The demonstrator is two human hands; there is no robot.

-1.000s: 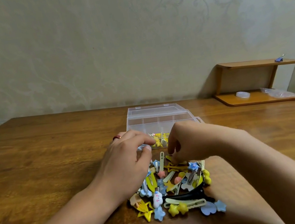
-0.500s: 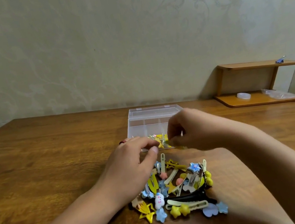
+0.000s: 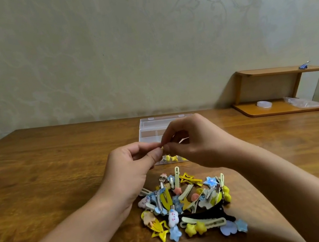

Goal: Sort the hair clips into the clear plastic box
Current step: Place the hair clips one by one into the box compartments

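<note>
A small yellow clip [image 3: 162, 148] was pinched between the fingertips of the left hand [image 3: 130, 174] and the right hand [image 3: 197, 142], which met in the air above the near edge of the clear plastic box [image 3: 151, 127]. Only a tiny yellow part of the clip could be seen, so its shape could not be told. The fingers of both hands were curled closely round it, and nothing else was held. The box stood open on the wooden table [image 3: 56, 171], on the far side of the hands, and some yellow star clips [image 3: 171, 158] were already seen in its near compartment; the far compartments looked unfilled. The pile of hair clips [image 3: 187, 203] lay on the table near the person, just below the hands, with yellow, blue, pink and pale green pieces mixed on a long black clip [image 3: 209, 213]. It was judged that the step in hand was the carrying of one yellow clip to the box, and that the sorting was at an early stage, because most clips were not yet sorted. The next move would probably call for the clip to be lowered into the compartment with the other yellow ones and let go there.
</note>
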